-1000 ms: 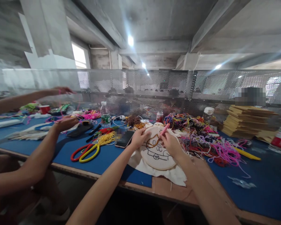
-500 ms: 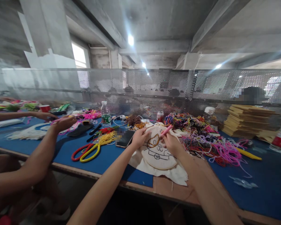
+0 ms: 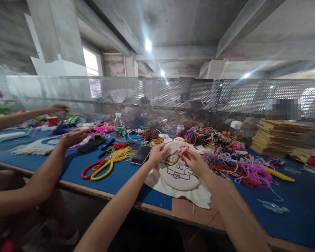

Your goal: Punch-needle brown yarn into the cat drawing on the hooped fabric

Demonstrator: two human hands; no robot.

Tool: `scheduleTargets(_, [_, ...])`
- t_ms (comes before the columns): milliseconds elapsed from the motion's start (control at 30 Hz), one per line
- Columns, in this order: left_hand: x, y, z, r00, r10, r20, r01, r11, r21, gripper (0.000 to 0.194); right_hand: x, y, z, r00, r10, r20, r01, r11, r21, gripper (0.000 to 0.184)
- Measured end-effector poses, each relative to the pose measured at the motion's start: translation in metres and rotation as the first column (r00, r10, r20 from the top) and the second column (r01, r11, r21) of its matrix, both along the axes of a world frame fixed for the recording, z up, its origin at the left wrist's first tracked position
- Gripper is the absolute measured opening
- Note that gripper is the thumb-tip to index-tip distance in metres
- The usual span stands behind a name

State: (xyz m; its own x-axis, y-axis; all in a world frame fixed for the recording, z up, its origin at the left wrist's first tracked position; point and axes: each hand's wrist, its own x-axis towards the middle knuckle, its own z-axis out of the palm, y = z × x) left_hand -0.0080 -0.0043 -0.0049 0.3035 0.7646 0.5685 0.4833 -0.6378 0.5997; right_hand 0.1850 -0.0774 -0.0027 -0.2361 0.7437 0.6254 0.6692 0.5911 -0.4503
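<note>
A round embroidery hoop with white cloth stretched in it lies tilted at the table's edge, loose cloth spreading under it. Black outlines of a cartoon figure mark the cloth, and a brown yarn line curves on its left part. My left hand grips the hoop's upper left rim, thumb on the cloth. My right hand is closed round a pink punch needle over the upper middle of the cloth. Its tip is hidden by my fingers.
Left of the hoop lie a phone and red-and-yellow-handled scissors. Tangled yarn is heaped at right, near a yellow tool. Stacked yellow envelopes, a can and a bottle stand behind. A co-worker's arms reach in from the left.
My right hand has tipped the punch needle, so its pink handle now points more toward me and looks shorter. My left hand stays on the hoop. A co-worker's far hand has risen.
</note>
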Motion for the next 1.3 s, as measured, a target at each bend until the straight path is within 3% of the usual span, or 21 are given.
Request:
scheduleTargets(100, [-0.001,-0.002,0.002,1.0,-0.026,0.012,0.026,1.0,-0.001,0.034,-0.001,0.0,0.003,0.998,0.04,0.043,-0.042,0.999,0.033,0.018])
scheduleTargets(167, [-0.001,-0.002,0.003,0.999,-0.035,0.017,0.035,0.999,-0.005,0.035,-0.003,0.0,0.005,0.999,-0.008,0.04,0.007,0.999,0.034,0.018])
scheduleTargets(333, [-0.001,0.0,0.002,1.0,-0.015,0.005,0.015,1.0,-0.021,0.034,-0.008,-0.004,0.006,0.989,-0.133,-0.062,0.122,0.982,-0.146,0.024])
scheduleTargets(667, [0.0,0.003,-0.002,1.0,0.018,-0.014,-0.019,0.999,-0.034,0.032,-0.009,-0.005,0.006,0.976,-0.099,-0.193,0.049,0.967,-0.25,0.028])
scheduleTargets(1167, [0.0,-0.001,0.003,0.998,0.031,-0.061,-0.032,0.999,-0.018,0.031,-0.008,-0.005,0.002,0.981,-0.097,-0.169,0.058,0.973,-0.223,0.028])
scheduleTargets(1300, [0.0,0.0,0.002,0.998,0.024,-0.051,-0.025,0.999,-0.025,0.032,-0.011,-0.003,0.002,0.99,-0.141,-0.018,0.14,0.989,-0.044,0.022])
